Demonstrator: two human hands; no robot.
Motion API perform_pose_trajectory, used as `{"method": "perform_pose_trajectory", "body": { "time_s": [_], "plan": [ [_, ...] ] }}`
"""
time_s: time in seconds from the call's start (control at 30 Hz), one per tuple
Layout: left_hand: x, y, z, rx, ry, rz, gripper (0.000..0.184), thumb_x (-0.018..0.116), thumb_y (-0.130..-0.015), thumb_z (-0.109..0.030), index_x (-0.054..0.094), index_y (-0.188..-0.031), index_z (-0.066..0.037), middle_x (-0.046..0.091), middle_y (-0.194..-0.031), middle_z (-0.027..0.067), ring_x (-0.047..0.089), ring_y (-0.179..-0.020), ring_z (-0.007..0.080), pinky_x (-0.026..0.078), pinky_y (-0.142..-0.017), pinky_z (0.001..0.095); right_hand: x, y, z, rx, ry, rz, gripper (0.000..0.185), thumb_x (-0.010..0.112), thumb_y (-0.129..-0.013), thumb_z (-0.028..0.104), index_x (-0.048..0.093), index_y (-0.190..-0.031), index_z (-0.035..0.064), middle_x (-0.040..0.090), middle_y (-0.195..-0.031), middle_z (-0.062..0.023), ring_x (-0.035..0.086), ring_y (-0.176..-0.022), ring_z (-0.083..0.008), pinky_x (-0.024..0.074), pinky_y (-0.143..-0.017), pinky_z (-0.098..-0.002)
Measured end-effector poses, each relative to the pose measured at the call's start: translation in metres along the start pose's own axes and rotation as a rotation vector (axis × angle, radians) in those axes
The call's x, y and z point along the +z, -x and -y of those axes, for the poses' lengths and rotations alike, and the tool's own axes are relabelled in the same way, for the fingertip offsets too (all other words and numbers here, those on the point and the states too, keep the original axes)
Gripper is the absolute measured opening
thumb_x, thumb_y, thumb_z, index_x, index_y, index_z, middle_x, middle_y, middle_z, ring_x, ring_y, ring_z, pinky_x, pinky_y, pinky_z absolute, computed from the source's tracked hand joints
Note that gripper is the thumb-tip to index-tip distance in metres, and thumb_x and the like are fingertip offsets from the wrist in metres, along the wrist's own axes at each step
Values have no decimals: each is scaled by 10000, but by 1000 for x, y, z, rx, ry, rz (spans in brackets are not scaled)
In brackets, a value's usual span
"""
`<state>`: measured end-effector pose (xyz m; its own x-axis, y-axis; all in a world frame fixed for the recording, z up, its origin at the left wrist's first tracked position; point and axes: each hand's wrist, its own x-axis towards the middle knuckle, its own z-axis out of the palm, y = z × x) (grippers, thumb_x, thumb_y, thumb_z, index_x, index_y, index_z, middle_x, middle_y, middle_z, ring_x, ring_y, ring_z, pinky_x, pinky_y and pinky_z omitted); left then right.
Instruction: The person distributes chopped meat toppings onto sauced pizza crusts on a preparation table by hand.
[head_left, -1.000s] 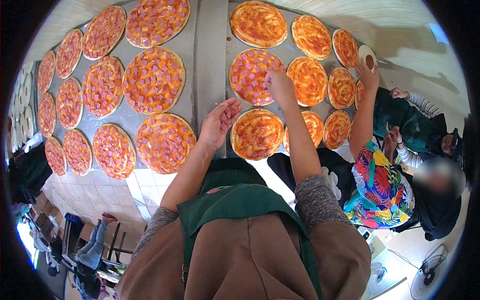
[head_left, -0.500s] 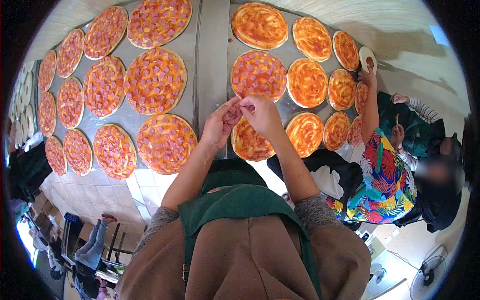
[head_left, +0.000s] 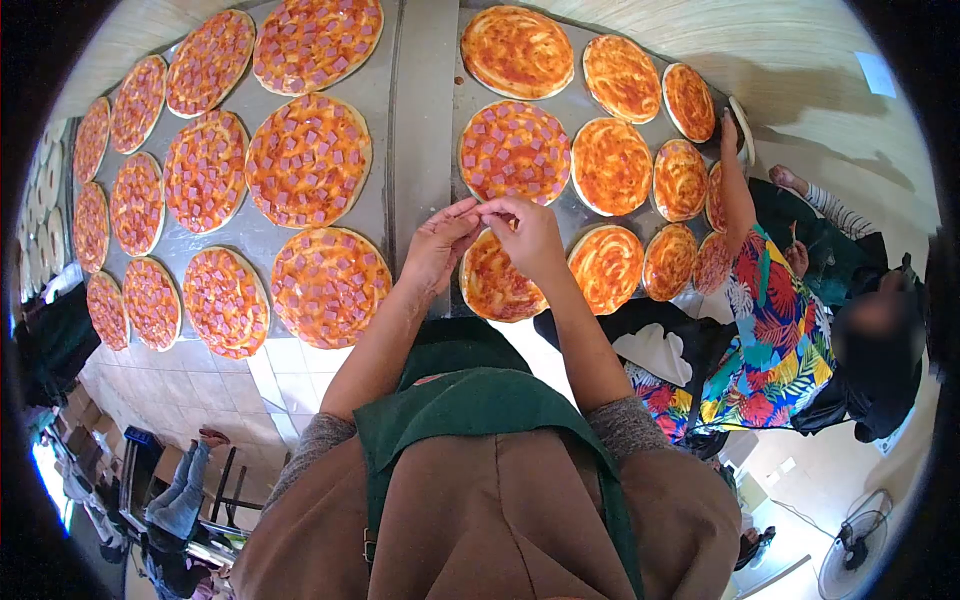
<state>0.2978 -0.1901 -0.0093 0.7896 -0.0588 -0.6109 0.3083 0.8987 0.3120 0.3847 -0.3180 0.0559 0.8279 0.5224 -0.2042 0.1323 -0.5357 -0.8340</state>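
Observation:
My left hand (head_left: 442,245) is closed, its fingertips meeting those of my right hand (head_left: 520,230) in a pinch just below a pizza topped with pink ham cubes (head_left: 514,150). Whatever small thing lies between the fingers is too small to make out. My right hand partly covers a sauced pizza without ham (head_left: 500,285) nearest my apron. More sauced pizzas, such as one at the right (head_left: 612,165), lie beside the ham one. Left of the table seam, several pizzas carry ham cubes, among them a large one (head_left: 308,160).
A co-worker in a floral top (head_left: 775,345) reaches over the table's far right end, hand at a dough round (head_left: 742,130). Another person in striped sleeves (head_left: 835,210) stands beyond. A grey metal table (head_left: 420,100) bears the pizzas. A fan (head_left: 858,548) stands lower right.
My right hand has come back from the ham-topped pizza to my left hand, and their fingertips now meet. The co-worker's arm has shifted, and the dough round at the far right is tilted.

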Motion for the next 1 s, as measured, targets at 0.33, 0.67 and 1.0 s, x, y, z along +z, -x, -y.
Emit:
{"method": "perform_pose_trajectory", "body": {
  "time_s": [0.33,0.67,1.0],
  "plan": [
    [7,3,-1,-32,-8,-114,320,590,-920,-97,519,-1211,16,651,-1063,99,625,-975,140,502,-848,234,-28,-56,-77,123,-6,-135,121,652,-823,65,696,-921,9,709,-868,-109,676,-764,-192,517,-711,-298],
    [5,9,-8,-17,11,-37,421,440,-987,-245,455,-1309,25,579,-1239,126,551,-1170,213,422,-1018,320,-21,-86,-85,64,554,-105,96,658,-790,139,700,-836,66,681,-839,-131,649,-786,-285,509,-707,-401],
    [6,9,-12,-8,62,-48,384,468,-978,-197,469,-1285,33,593,-1197,119,573,-1120,192,440,-998,299,-7,-30,-5,-26,222,96,159,737,-743,176,684,-819,46,667,-803,-119,642,-741,-257,497,-670,-364]
  ]
}}
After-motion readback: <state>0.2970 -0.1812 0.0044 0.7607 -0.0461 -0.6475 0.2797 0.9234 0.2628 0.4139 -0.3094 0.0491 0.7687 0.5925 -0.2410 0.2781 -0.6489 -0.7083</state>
